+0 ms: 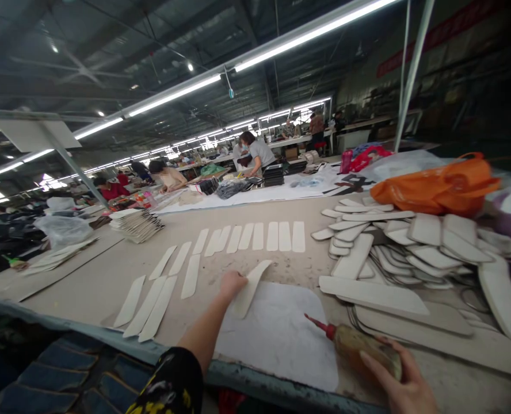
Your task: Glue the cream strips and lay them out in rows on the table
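My left hand (233,284) grips the edge of a long off-white strip (252,290), which is slightly bent and tilted over the left side of a white sheet (281,339). In my right hand (404,379) is a squeeze bottle (365,351) with a red nozzle, holding something amber-brown. It lies tipped sideways, its tip pointing left over the sheet's right edge. Several similar strips (233,238) lie spread in rows on the table beyond and to the left of my left hand.
A heap of off-white cut pieces (428,236) covers the table's right side, with an orange bag (437,187) behind it. A stack of pieces (137,224) stands at the far left. Other people (259,152) work at tables beyond. A metal post (413,75) rises at the right.
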